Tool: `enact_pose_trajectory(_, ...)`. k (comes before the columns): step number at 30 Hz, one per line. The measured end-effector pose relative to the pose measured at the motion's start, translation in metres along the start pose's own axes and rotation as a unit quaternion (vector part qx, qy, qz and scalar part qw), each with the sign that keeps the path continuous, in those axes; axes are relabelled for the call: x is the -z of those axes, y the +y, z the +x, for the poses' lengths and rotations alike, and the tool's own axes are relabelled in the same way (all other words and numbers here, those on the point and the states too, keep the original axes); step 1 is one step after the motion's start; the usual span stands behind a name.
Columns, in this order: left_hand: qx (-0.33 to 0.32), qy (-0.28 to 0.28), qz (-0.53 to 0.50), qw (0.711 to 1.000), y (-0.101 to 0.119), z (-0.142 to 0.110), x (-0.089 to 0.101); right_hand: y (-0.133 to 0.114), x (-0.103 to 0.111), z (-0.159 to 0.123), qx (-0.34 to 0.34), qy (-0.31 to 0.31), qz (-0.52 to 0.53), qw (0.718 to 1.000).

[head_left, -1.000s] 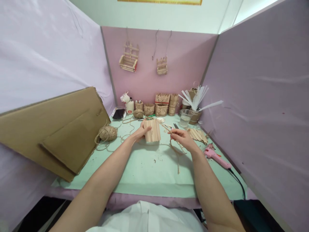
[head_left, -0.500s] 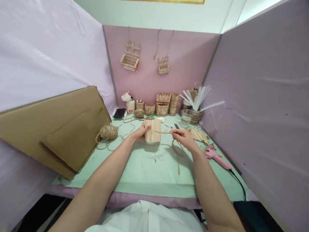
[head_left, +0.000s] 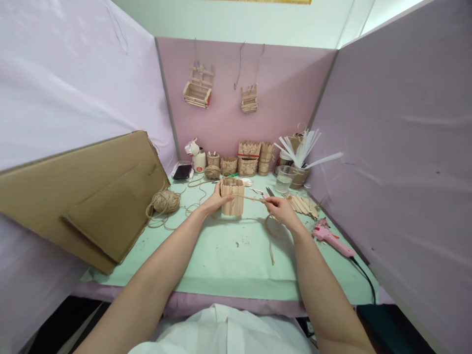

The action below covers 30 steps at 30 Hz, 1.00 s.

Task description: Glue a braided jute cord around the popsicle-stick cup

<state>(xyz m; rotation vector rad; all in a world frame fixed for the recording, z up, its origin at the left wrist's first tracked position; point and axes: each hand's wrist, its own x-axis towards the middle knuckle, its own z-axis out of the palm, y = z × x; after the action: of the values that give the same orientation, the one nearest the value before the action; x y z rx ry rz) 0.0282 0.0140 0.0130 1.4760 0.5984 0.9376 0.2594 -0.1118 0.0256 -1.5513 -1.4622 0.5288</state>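
A small round container faced with upright wooden craft sticks (head_left: pixel 233 206) is held above the green table by my left hand (head_left: pixel 217 200). That hand wraps its left side, with the thumb across the front. A length of jute twine (head_left: pixel 252 198) runs from the front of the container to my right hand (head_left: pixel 275 205), which pinches it. The twine looks fairly straight between the two. Its loose tail (head_left: pixel 271 246) curls down below my right hand onto the table. The container's far side and the fingers behind it are hidden.
A twine ball (head_left: pixel 165 201) lies left, beside leaning cardboard (head_left: pixel 106 201). Craft sticks (head_left: pixel 302 205) and a pink glue gun (head_left: pixel 334 241) with a black cord lie right. Scissors (head_left: pixel 270 192) and a plastic cup of water (head_left: pixel 283 180) stand behind. Finished stick baskets (head_left: pixel 248 167) line the back.
The container has tipped so its open top rim shows more, and my left thumb has shifted further across its front. My right hand has moved slightly right, still pinching the twine.
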Motion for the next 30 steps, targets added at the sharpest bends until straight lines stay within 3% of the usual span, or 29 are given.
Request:
enact_pose_trajectory(6,0.055,0.029,0.126,0.99,0.029,-0.023,0.005,-0.019,0.004,-0.007,0.017,-0.006,0.081,0.997)
enact_pose_trajectory(9,-0.014,0.143,0.211,0.967,0.051,-0.052,-0.001,-0.036,0.005,-0.013,0.027,0.019,0.119,0.992)
enact_pose_trajectory(11,-0.09,0.248,0.2,0.944,0.062,-0.074,-0.016,-0.05,0.001,-0.021,0.042,0.037,0.12,0.991)
enact_pose_trajectory(12,-0.099,0.261,0.179,0.944,0.066,-0.084,-0.025,-0.058,-0.003,-0.027,0.051,0.042,0.111,0.992)
enact_pose_trajectory(15,-0.051,0.166,0.048,0.984,0.071,-0.106,-0.055,-0.079,-0.023,-0.054,0.085,0.014,0.059,0.995)
enact_pose_trajectory(18,-0.013,0.181,-0.117,0.976,0.073,-0.114,-0.073,-0.089,-0.04,-0.078,0.105,-0.061,0.017,0.992)
enact_pose_trajectory(21,0.016,0.154,-0.165,0.974,0.073,-0.113,-0.074,-0.077,-0.033,-0.073,0.105,-0.093,0.024,0.99)
enact_pose_trajectory(24,0.047,0.061,-0.15,0.986,0.071,-0.107,-0.07,-0.047,-0.001,-0.039,0.033,0.03,-0.062,0.997)
enact_pose_trajectory(26,0.056,0.016,-0.134,0.989,0.067,-0.101,-0.071,-0.023,0.019,-0.012,-0.062,0.058,-0.21,0.974)
enact_pose_trajectory(28,0.065,0.01,-0.116,0.991,0.061,-0.096,-0.073,-0.003,0.03,0.008,-0.154,0.028,-0.309,0.938)
enact_pose_trajectory(30,0.081,0.024,-0.11,0.99,0.055,-0.093,-0.076,0.011,0.03,0.02,-0.187,-0.008,-0.347,0.919)
